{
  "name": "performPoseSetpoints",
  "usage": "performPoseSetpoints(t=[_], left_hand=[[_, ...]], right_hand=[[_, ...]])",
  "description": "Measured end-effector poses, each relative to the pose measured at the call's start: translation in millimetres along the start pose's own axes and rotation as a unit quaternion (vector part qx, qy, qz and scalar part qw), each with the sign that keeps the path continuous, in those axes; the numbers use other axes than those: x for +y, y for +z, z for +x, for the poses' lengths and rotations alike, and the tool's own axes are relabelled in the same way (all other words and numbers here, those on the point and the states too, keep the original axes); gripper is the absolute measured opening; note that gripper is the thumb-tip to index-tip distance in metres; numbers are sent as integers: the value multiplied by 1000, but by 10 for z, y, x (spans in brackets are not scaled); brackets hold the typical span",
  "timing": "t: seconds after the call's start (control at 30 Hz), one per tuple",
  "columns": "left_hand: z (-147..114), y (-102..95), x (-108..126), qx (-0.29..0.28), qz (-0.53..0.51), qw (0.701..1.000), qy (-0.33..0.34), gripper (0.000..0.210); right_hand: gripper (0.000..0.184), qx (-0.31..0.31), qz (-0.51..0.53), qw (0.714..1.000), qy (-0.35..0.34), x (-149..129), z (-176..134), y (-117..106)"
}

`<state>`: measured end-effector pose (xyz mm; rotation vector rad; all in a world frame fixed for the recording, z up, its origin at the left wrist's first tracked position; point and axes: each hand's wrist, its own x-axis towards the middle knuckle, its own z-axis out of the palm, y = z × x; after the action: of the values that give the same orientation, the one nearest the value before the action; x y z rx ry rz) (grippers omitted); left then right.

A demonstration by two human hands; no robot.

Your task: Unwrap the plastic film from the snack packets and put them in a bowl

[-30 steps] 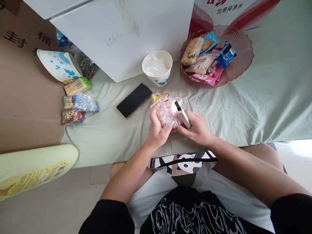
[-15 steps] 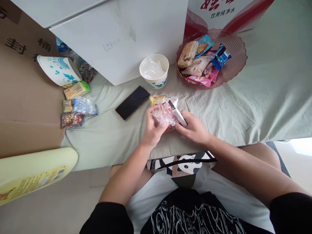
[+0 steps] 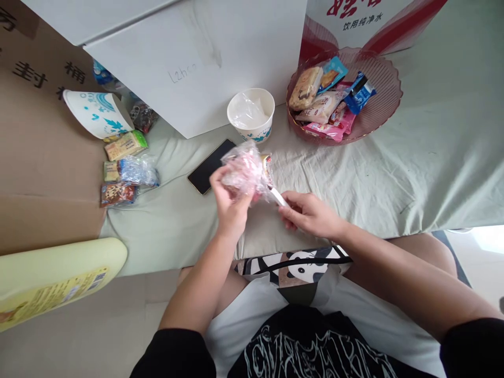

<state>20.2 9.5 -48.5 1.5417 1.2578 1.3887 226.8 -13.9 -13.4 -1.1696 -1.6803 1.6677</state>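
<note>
A person seated at a table draped in pale green cloth (image 3: 378, 194) works with both hands before a large white box (image 3: 236, 52) at the back. To the right, a ribbed pink bowl (image 3: 388, 100) holds wrapped snacks, its raised rim apparently keeping the heap together. Near it, a paper cup (image 3: 248, 132) stands upright by the box, mouth upward, a position suited to containing the crumpled clear film inside. The left hand (image 3: 229, 207) curls around a pink-and-clear plastic bundle (image 3: 243, 170), thumb on the near side, seemingly to steady the loose wrapping; the bundle is held over the cloth, in front of the cup, and overlaps a flat-lying phone (image 3: 205, 170) in this view. The right hand (image 3: 311, 212) pinches one end of a slim white tool (image 3: 279, 197) between thumb and fingers, likely to leave its far end free toward the bundle's right edge. Whether tool and plastic touch, blur makes impossible to tell. A small packet (image 3: 266, 164) peeks out just beyond.
</note>
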Motion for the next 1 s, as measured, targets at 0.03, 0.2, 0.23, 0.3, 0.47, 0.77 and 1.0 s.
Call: performPoseSetpoints(t=[0.03,0.2,0.23,0.3,0.47,0.77,1.0], left_hand=[[41,-56,-5,24,-14,1000,-6,59],[131,-211,37,77,-60,994,-50,54],[98,-179,57,78,-57,994,-43,54],[-24,-47,108,71,-40,997,-14,57],[-380,326,256,-76,2,996,45,55],[-103,-54,243,-114,175,968,138,53],[-118,11,278,-182,334,916,130,43]], right_hand=[[20,-38,8,999,13,-12,-5,-26],[27,38,-162,986,-10,-5,-57,-329],[25,103,-233,967,-20,20,-63,-405],[21,225,-351,909,-19,88,-61,-529],[32,327,-407,847,-103,195,-10,-518],[27,221,-279,907,-227,125,6,-189],[21,235,-334,867,-284,103,-78,-17]])
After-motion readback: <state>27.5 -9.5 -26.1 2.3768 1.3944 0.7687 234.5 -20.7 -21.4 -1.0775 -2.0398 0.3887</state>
